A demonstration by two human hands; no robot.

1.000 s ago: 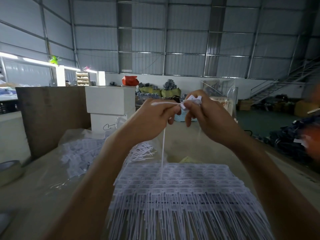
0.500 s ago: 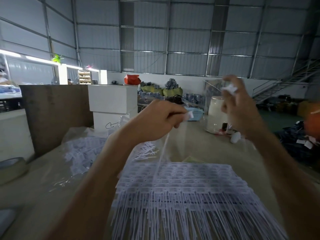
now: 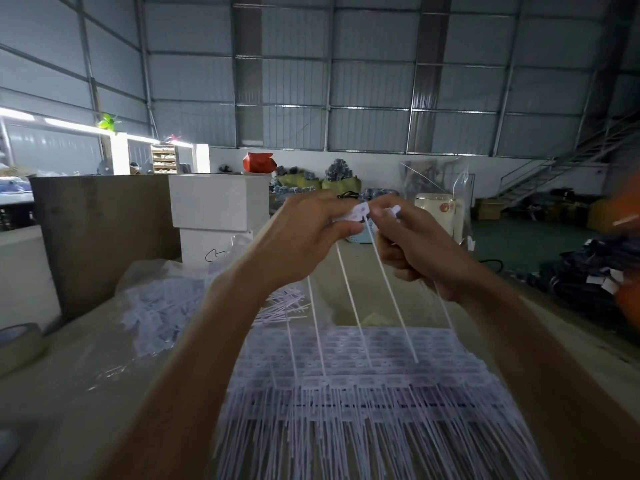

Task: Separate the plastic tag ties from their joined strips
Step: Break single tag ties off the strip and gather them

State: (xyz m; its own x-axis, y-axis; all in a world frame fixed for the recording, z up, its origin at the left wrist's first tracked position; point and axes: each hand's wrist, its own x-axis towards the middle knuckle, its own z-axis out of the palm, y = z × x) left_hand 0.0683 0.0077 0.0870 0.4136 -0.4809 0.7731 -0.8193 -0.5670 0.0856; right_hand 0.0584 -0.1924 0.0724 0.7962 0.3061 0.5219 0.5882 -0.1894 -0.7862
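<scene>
Both hands are raised in front of me over the table. My left hand (image 3: 308, 233) pinches the white heads of a short joined strip of tag ties (image 3: 356, 213). My right hand (image 3: 412, 244) pinches the strip's right end, its fingertips touching the left hand's. Several thin white tails (image 3: 349, 299) hang down from the strip. Below the hands a thick stack of joined tag tie strips (image 3: 363, 386) lies flat on the table, tails pointing toward me.
A clear plastic bag with a heap of separated white ties (image 3: 159, 313) lies at the left. A tape roll (image 3: 19, 344) sits at the left table edge. A brown board (image 3: 100, 237) and white boxes (image 3: 218, 202) stand behind; a white jar (image 3: 440, 216) stands back right.
My right hand, which had swung out to the right with a torn-off piece, has come back to the left hand. Both hands now hold a strip with several tails.
</scene>
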